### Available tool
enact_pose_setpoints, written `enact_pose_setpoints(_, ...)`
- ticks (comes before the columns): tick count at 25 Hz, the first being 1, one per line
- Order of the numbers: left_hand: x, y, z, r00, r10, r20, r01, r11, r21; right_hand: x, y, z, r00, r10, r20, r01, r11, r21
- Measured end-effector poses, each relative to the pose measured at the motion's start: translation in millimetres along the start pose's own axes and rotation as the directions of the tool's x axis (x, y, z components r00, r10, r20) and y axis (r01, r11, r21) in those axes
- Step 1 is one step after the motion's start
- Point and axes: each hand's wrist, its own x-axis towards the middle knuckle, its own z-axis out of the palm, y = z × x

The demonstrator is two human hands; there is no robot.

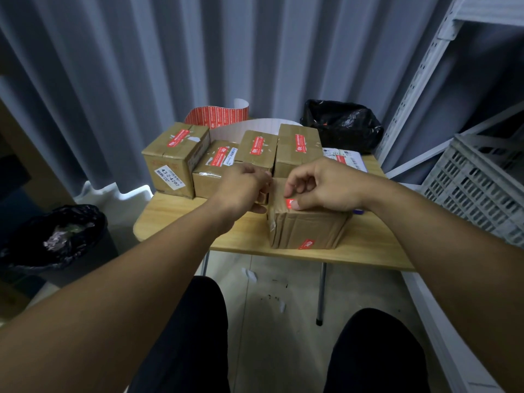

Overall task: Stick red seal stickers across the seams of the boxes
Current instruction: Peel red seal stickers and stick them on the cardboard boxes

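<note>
Red seal sticker (289,202), largely hidden, is pinched against the top of the mid-frame box (306,228) by the right hand (323,185); the left hand (243,185) is curled at the box's left edge, its grip not discernible.

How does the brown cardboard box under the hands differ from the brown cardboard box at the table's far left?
The near box has the right hand on its red seal sticker and the left hand beside it; the far-left box sits untouched. The far-left box bears a white label; the near box shows none. Both are brown cardboard with red stickers.
</note>
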Motion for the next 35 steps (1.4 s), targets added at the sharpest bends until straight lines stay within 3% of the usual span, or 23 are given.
enact_pose_setpoints(3,-1.6,-0.2,6.4,0.998,-0.017,0.060,0.011,0.993,0.114,2.1,1.4,0.1,0.999,0.005,0.042,-0.005,1.000,0.000)
enact_pose_setpoints(8,4.0,-9.1,7.5,0.994,-0.091,0.064,0.094,0.995,-0.039,3.7,3.2,2.6,0.998,0.008,0.061,-0.009,1.000,0.024)
enact_pose_setpoints(17,11.7,-18.1,6.6,0.992,-0.089,0.085,0.099,0.986,-0.131,6.7,-2.5,0.4,0.988,0.056,0.142,-0.050,0.997,-0.051)
enact_pose_setpoints(21,10.4,-17.9,5.9,0.991,-0.089,0.102,0.104,0.984,-0.148,2.3,0.1,2.9,0.998,-0.009,0.061,0.008,1.000,0.022)
enact_pose_setpoints(30,6.3,-15.2,6.0,0.990,-0.074,0.120,0.088,0.990,-0.111,3.2,-9.6,3.9,0.987,-0.080,0.137,0.115,0.955,-0.272)
enact_pose_setpoints(35,8.3,-15.1,6.2,0.990,-0.072,0.121,0.083,0.992,-0.090,-1.9,-6.7,4.2,0.989,-0.067,0.129,0.100,0.960,-0.263)
